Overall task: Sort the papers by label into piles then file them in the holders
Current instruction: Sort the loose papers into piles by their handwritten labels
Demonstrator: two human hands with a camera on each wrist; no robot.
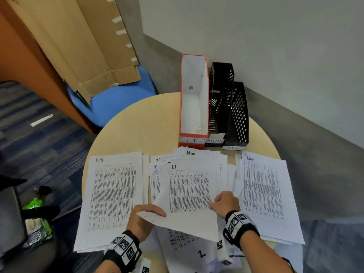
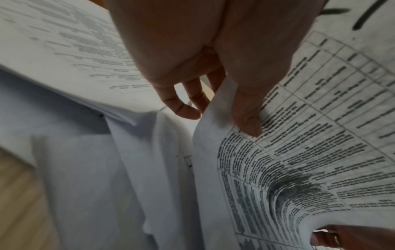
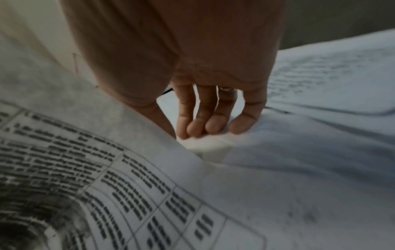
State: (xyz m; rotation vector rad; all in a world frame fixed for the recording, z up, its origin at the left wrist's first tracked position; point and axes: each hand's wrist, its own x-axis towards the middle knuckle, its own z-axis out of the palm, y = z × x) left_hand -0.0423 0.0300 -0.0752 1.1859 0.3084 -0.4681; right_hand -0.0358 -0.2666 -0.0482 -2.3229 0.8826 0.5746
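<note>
Left hand (image 1: 144, 214): near edge of bench, thumb on top and fingers under the lower left corner of the I-T sheet (image 1: 187, 194); the left wrist view shows the pinch plainly.
Right hand (image 1: 224, 201): fingertips bunched on the sheet's right edge, pinching it; the right wrist view shows the paper puckered under the fingers (image 3: 200, 125).
I-T sheet: lifted and bowed between the two hands, over the middle heap; label "I-T" reads at its top left.
Middle heap (image 1: 197, 160): unsorted, fanned; an "Admin" sheet pokes out at the far side, more "I" labels show at the left.
HR pile (image 1: 114, 194): left of the heap, squared, overhanging the near bench edge.
Admin pile (image 1: 264, 194): right of the heap, also overhanging the near edge.
Holders: far side of the bench (image 1: 137, 125), touching in a row. Red IT box (image 1: 194, 99) at left, black ADMIN holder (image 1: 220, 99) in the middle, black HR holder (image 1: 238, 115) at right. Red box looks empty; cannot tell for the black ones.
Step in hand (judged): pulling one I-T sheet off the heap to begin or feed an IT pile; sorting looks well along, no filing yet.
Doing it well: check only one sheet is pinched; ease the grip so it does not crease; lift clear before sliding, so the heap is not dragged; lay it label-up where it will not mix with HR or Admin.
Risk: overhanging piles could tip off if brushed by a wrist.
</note>
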